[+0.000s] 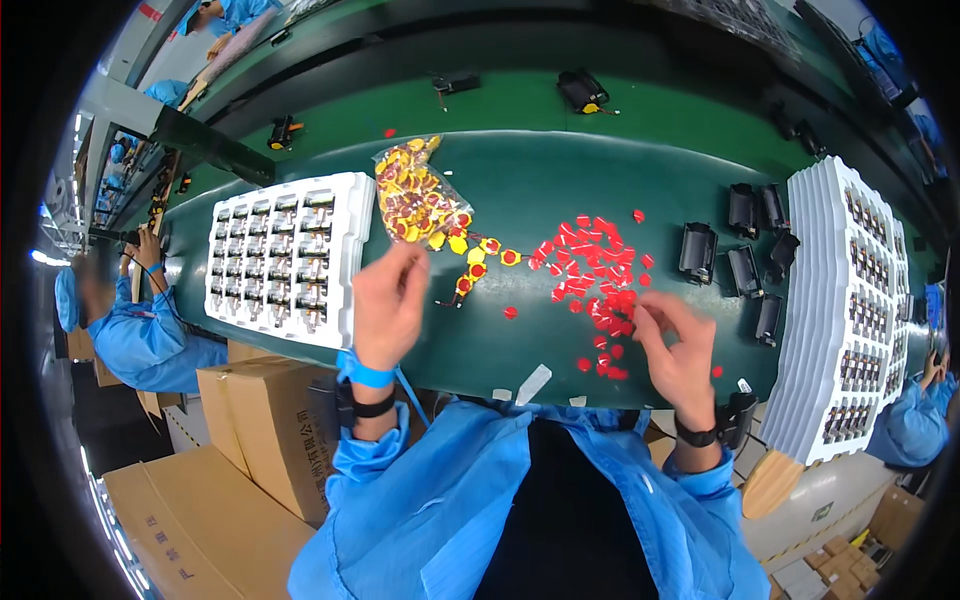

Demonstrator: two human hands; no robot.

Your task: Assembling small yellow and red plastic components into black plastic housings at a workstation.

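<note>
My left hand (388,308) is closed, thumb and fingers together, just below a see-through bag (418,185) of yellow and red round pieces. Whatever lies between those fingertips is hidden. Several yellow pieces with red centres (477,270) lie loose to its right, some with dark leads. Over the right edge of a scattered heap of red discs (590,260), my right hand (682,350) has thumb and forefinger pinched. Its fingertips meet among the discs, and what they grip is too small to make out.
A white tray (360,240) of metal parts stands at the left of the green table (440,350). Several black housings (697,250) lie at the right, beside a stack of white trays (815,300). Beyond is a green conveyor (520,105). Cardboard boxes (255,420) stand lower left.
</note>
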